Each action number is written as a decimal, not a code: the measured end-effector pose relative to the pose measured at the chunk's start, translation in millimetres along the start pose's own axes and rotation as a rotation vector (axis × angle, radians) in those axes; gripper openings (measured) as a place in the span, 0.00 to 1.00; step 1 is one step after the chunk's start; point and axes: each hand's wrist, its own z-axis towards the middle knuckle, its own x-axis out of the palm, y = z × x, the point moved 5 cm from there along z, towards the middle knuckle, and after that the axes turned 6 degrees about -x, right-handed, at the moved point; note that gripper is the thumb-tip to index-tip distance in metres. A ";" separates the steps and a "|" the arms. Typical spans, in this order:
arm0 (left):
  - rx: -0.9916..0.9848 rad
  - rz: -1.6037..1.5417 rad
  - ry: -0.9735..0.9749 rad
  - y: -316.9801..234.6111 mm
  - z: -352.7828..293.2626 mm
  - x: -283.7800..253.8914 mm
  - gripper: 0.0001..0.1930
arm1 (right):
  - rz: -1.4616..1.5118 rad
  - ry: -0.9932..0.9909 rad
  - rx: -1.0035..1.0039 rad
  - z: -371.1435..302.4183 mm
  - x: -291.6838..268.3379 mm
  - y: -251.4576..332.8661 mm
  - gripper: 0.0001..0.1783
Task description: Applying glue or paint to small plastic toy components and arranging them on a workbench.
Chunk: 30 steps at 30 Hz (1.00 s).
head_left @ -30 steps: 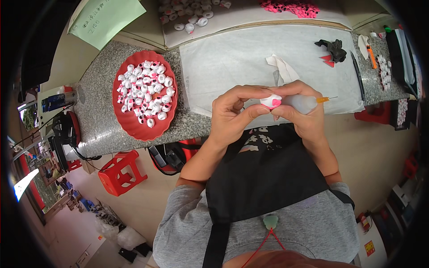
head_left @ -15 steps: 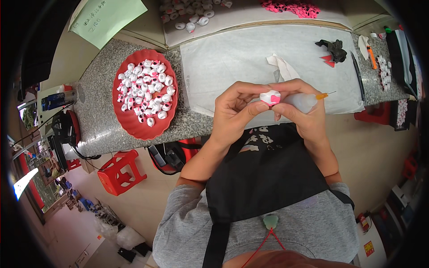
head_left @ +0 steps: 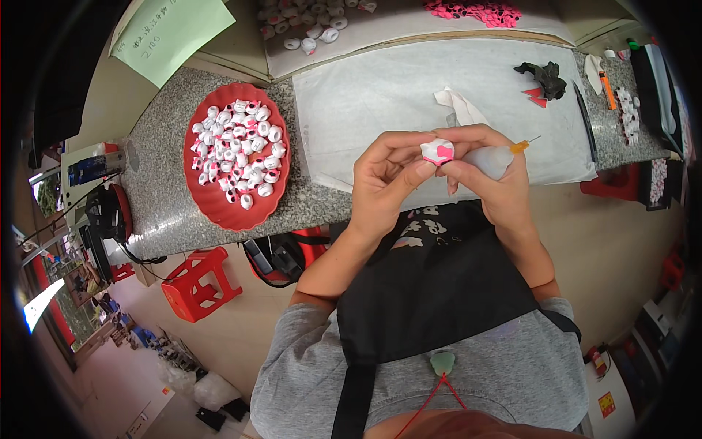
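Pinched between the fingers of both hands is a small white figurine head (head_left: 437,151) with a pink patch on its side. My left hand (head_left: 387,170) is closed, its thumb and fingers on the figurine's left. My right hand (head_left: 491,164) is closed too, thumb and fingertips at the figurine's right. That same hand also keeps a translucent squeeze bottle (head_left: 491,161) in its palm, its orange needle tip (head_left: 520,147) pointing out to the right. Both hands are over the front edge of a white sheet (head_left: 365,102).
A red scalloped plate (head_left: 241,217) of similar figurines stands left on the granite counter (head_left: 164,161). Farther back are more white pieces (head_left: 311,33) and pink pieces (head_left: 475,13). Crumpled tissue (head_left: 464,108), a black glove-like item (head_left: 545,79), a pen (head_left: 585,121) and an orange-handled tool (head_left: 608,93) lie rightward.
Both hands have shifted slightly left and up with the figurine, which has been turned a little so its pink patch shows more fully. The bottle moved with the right hand.
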 end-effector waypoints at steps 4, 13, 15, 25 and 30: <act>-0.019 -0.108 -0.022 6.0 1.1 -0.5 0.12 | 0.001 -0.015 0.003 0.4 -0.7 -1.2 0.13; -0.040 -0.026 -0.107 5.8 5.9 -1.9 0.13 | 0.198 -0.022 0.150 5.8 -6.8 -17.0 0.14; 0.017 0.047 -0.114 4.6 5.4 -4.0 0.13 | 0.221 -0.001 0.148 7.0 -5.8 -20.3 0.15; 0.074 0.121 -0.061 -7.8 -11.1 -24.9 0.09 | 0.179 0.049 0.062 5.3 12.9 -24.5 0.13; 0.149 0.267 -0.145 -17.2 -33.3 -51.9 0.10 | 0.138 0.196 0.187 9.9 39.0 -40.8 0.18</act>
